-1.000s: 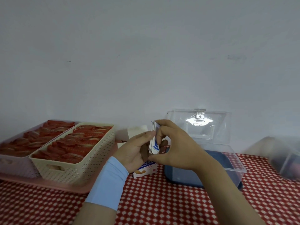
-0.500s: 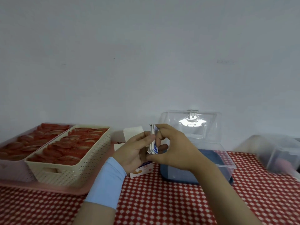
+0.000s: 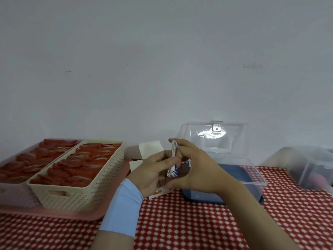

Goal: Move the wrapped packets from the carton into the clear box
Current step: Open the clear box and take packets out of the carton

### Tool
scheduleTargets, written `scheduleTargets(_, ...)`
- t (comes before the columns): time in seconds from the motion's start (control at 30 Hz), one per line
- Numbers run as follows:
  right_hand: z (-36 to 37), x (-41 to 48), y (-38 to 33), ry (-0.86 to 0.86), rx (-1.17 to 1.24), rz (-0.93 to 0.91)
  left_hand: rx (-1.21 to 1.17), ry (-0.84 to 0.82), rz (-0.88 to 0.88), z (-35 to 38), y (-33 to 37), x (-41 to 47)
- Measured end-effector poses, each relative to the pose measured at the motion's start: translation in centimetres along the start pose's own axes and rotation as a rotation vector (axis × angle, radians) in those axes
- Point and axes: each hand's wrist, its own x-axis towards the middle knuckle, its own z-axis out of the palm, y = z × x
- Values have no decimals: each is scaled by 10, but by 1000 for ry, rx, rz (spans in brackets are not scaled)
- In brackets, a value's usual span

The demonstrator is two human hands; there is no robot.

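Head view: a red-and-white checked surface [image 3: 198, 224] runs up to a plain pale wall [image 3: 162, 69]. Above the carton [image 3: 159, 193], left hand [image 3: 153, 170] and right hand [image 3: 200, 170] both pinch the upright wrapped packets [image 3: 173, 165], just left of the open clear box [image 3: 252, 170]. A cream basket [image 3: 81, 193] sits on a pink tray [image 3: 72, 214] at left.

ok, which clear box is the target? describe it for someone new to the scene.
On the red checked tablecloth, look right of the cream basket, behind the right hand. The clear box stands there, lid standing open. Unlike the blurred tub at far right, it has a blue bottom.
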Motion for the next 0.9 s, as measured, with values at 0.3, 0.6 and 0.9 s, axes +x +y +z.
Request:
scheduleTargets(0.3, -12, 1, 9, 72, 561, 337, 77, -34, -46, 7, 2, -11)
scheduleTargets(0.6, -26, -4, 7, 129, 418, 306, 366, 136, -53, 19, 12, -8)
scheduleTargets(0.9, -30, -4, 11, 180, 564, 403, 882, 348, 222, 34, 7, -3)
